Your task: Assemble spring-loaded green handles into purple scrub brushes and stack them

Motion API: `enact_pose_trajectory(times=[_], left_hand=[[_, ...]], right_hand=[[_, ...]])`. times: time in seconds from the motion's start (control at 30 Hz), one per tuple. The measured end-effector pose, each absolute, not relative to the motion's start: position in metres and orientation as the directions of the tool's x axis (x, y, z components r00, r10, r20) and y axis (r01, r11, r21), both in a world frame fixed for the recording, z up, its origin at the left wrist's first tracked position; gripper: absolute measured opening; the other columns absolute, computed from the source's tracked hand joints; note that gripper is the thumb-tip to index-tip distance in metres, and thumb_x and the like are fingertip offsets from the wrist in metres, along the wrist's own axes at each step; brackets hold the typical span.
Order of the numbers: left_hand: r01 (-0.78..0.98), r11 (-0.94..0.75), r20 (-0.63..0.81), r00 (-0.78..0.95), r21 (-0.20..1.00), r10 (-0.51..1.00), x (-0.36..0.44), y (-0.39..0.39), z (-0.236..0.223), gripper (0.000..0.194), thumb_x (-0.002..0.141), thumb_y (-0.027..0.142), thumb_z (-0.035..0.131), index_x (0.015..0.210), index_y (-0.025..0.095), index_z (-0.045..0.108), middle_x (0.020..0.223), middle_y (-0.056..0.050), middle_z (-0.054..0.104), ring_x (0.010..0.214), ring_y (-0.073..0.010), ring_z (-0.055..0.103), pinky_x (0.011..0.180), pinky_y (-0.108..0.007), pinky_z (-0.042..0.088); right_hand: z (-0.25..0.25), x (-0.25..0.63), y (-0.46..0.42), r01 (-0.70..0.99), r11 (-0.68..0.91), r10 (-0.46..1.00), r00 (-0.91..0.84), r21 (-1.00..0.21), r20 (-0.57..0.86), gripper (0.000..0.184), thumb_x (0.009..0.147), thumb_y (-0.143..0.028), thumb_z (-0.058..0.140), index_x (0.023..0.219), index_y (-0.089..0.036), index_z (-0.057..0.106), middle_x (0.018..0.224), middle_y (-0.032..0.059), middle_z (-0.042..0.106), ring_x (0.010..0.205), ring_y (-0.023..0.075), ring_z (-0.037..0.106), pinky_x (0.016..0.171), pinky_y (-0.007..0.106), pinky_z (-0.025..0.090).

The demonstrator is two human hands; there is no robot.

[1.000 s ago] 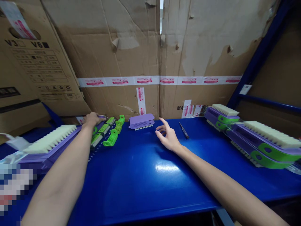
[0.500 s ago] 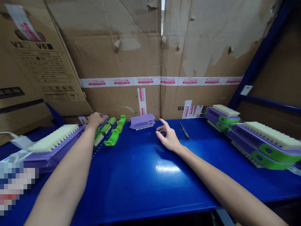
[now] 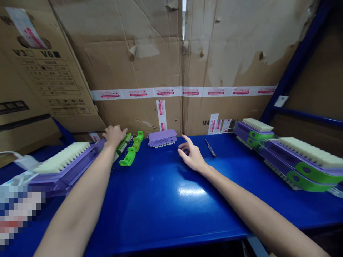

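My left hand [image 3: 114,135] reaches over the back left of the blue table, fingers apart and slightly bent, beside a row of small circuit boards with green blocks [image 3: 122,146]; what lies under the palm is hidden. Close by is a line of bright green plastic clips [image 3: 128,157]. My right hand [image 3: 190,153] hovers near the middle with thumb and fingers apart, nothing in it. Between the hands, at the back, rests a purple plastic shell with pale bristles along its lower edge [image 3: 162,138]. To the right of my right hand lies a slim dark screwdriver [image 3: 210,148].
Purple shells with cream bristle pads [image 3: 64,157] are stacked at the left, near a white adapter [image 3: 26,161]. More purple and green bristled units [image 3: 302,160] stand at the right. Cardboard [image 3: 139,71] walls the back, and a blue post [image 3: 300,53] rises at the right.
My left hand has moved a little to the right, from the purple shells toward the circuit boards, and its fingers are more spread. My right hand stays in place.
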State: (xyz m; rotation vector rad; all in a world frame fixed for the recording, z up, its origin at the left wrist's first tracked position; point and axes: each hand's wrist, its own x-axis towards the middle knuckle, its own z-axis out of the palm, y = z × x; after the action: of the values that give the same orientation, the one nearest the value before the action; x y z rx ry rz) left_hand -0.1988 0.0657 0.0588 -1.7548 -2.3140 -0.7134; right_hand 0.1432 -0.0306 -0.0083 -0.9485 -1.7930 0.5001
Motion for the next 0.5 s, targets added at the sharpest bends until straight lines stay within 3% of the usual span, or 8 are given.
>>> enact_pose_trajectory(times=[0.07,0.23,0.4,0.5], left_hand=[[0.934,0.236,0.444,-0.337,0.268,0.830,-0.176,0.062,0.064,0.053,0.084,0.049,0.040,0.116,0.010,0.059,0.123,-0.027,0.049,0.119,-0.0426,0.041,0.091,-0.055,0.035],[0.978,-0.056,0.492,-0.052,0.201,0.869,-0.112,0.053,0.067,0.052,0.087,0.049,0.037,0.122,0.015,0.054,0.121,-0.018,0.055,0.116,-0.0320,0.048,0.094,-0.043,0.038],[0.966,-0.258,0.369,0.233,0.017,0.899,-0.055,0.037,0.042,0.062,0.085,0.062,0.035,0.122,0.016,0.055,0.119,-0.017,0.056,0.113,-0.0327,0.049,0.092,-0.044,0.039],[0.938,-0.316,0.430,0.347,-0.144,0.834,-0.033,0.029,0.023,0.061,0.087,0.055,0.040,0.130,0.012,0.047,0.123,-0.020,0.053,0.115,-0.0337,0.047,0.093,-0.045,0.038]], right_hand=[[-0.008,0.144,-0.030,0.387,0.602,0.793,-0.186,-0.699,0.580,0.062,0.081,-0.026,0.054,0.139,-0.020,0.033,0.094,0.0076,0.066,0.073,0.0163,0.064,0.064,0.031,0.053],[-0.011,0.149,-0.025,0.454,0.576,0.804,-0.166,-0.680,0.571,0.061,0.082,-0.026,0.053,0.139,-0.020,0.033,0.095,0.0075,0.067,0.075,0.0178,0.065,0.066,0.032,0.053],[-0.019,0.154,-0.015,0.541,0.527,0.824,-0.134,-0.656,0.551,0.061,0.082,-0.028,0.052,0.139,-0.020,0.033,0.099,0.0080,0.065,0.081,0.0194,0.064,0.074,0.036,0.053],[-0.022,0.156,-0.012,0.599,0.500,0.824,-0.106,-0.625,0.557,0.061,0.082,-0.030,0.051,0.140,-0.019,0.032,0.106,0.0111,0.062,0.093,0.0231,0.062,0.083,0.042,0.051]])
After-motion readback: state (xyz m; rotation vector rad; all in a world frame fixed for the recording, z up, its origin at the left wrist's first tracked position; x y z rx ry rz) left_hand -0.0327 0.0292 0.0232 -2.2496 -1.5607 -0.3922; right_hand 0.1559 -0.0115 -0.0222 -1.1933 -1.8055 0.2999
